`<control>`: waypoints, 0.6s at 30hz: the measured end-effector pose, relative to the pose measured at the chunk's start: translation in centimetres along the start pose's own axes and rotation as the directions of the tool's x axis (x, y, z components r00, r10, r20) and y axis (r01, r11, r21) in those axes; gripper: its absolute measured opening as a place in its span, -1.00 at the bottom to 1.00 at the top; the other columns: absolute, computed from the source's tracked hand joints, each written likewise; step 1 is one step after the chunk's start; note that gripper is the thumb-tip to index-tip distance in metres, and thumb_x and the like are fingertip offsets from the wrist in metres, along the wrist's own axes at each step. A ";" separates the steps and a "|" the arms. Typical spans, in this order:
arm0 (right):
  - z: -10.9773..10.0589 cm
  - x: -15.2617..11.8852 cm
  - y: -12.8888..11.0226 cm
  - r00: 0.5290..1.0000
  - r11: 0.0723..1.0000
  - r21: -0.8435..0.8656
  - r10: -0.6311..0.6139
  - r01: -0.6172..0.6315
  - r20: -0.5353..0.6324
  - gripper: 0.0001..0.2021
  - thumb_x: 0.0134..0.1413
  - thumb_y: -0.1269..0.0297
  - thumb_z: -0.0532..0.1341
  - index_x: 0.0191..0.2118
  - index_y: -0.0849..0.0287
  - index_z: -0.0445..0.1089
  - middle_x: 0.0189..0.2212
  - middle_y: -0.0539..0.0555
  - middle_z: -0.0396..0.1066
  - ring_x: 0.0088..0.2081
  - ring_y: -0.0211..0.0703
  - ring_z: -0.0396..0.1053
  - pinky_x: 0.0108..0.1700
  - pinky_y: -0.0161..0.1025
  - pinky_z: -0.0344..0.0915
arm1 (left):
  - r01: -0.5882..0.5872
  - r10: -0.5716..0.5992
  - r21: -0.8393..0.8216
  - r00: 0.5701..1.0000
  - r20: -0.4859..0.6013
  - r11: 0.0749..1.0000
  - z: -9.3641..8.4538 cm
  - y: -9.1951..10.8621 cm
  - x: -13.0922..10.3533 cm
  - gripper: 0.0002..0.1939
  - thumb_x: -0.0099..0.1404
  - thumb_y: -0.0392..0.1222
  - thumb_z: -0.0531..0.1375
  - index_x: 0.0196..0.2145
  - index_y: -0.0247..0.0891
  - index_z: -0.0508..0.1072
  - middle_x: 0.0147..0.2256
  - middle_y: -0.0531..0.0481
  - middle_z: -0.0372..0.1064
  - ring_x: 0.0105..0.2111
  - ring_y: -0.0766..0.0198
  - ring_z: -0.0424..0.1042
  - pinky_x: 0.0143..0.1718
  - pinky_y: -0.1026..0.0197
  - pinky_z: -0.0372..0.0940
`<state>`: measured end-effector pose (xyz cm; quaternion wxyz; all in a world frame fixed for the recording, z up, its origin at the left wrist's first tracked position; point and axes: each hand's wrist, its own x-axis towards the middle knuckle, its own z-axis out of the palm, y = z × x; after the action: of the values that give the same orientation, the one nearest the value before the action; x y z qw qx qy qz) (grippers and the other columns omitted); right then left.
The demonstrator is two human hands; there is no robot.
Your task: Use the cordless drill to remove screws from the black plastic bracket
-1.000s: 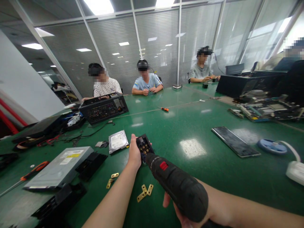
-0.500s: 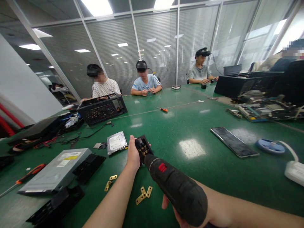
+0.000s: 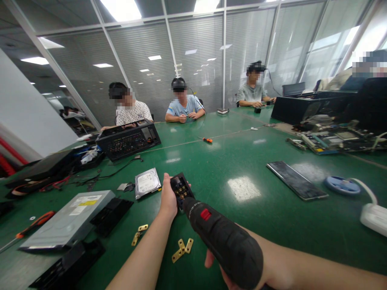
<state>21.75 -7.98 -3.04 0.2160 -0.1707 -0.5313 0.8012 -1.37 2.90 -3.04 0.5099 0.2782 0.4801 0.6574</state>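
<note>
My left hand (image 3: 169,198) grips a small black housing (image 3: 185,180) with brass-coloured metal parts inside, its open face turned toward me. In my right hand (image 3: 225,274) is a black power screwdriver (image 3: 223,241) with a red switch on top. The tool's front end meets the near edge of the housing; its bit is hidden. Below the housing, several brass plates with holes (image 3: 182,250) lie on the green table (image 3: 232,161). More brass plates (image 3: 139,234) rest left of my left forearm. A hard drive (image 3: 147,183) lies just beyond my left hand.
At left are an optical drive (image 3: 71,217), black plastic brackets (image 3: 68,264) and an orange-handled screwdriver (image 3: 36,223). A phone (image 3: 296,180) and blue disc (image 3: 342,185) lie at right. Beyond stand computer cases (image 3: 130,139); co-workers (image 3: 185,106) sit across the table.
The view has shifted very slightly. Both hands keep their hold, and the screwdriver's front stays at the housing.
</note>
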 end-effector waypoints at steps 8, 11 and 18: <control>0.1 -0.4 -1.0 1.000 1.000 -0.014 0.009 -0.009 0.006 -0.33 -0.57 0.18 0.75 -0.30 0.21 0.41 -0.52 -0.18 0.35 -0.50 -0.42 0.22 -0.46 -0.42 0.14 | 0.005 -0.005 0.029 1.000 -0.006 1.000 0.0 0.0 0.0 -0.35 0.33 0.54 0.16 -0.27 -0.16 0.48 -0.43 -0.15 0.57 -0.30 -0.10 0.68 -0.40 0.05 0.52; 0.0 -0.4 -0.8 0.999 1.000 -0.012 0.028 -0.029 -0.019 -0.28 -0.65 0.16 0.76 -0.29 0.24 0.43 -0.49 -0.14 0.41 -0.48 -0.39 0.28 -0.44 -0.41 0.19 | -0.006 0.006 0.021 1.000 -0.020 1.000 0.1 0.0 0.1 -0.38 0.36 0.51 0.15 -0.26 -0.16 0.48 -0.42 -0.14 0.57 -0.35 -0.05 0.67 -0.42 0.07 0.50; 0.2 -0.4 -1.1 1.000 1.000 0.011 0.012 -0.012 0.021 -0.33 -0.65 0.24 0.76 -0.32 0.24 0.45 -0.47 -0.13 0.43 -0.47 -0.40 0.30 -0.43 -0.43 0.23 | -0.014 0.014 0.006 1.000 -0.002 1.000 0.3 0.1 0.0 -0.36 0.31 0.53 0.18 -0.27 -0.17 0.44 -0.43 -0.12 0.58 -0.29 -0.08 0.70 -0.33 0.04 0.56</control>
<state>22.18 -7.93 -1.96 0.2068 -0.1642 -0.5280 0.8071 -1.17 2.96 -2.80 0.5041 0.2825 0.4808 0.6595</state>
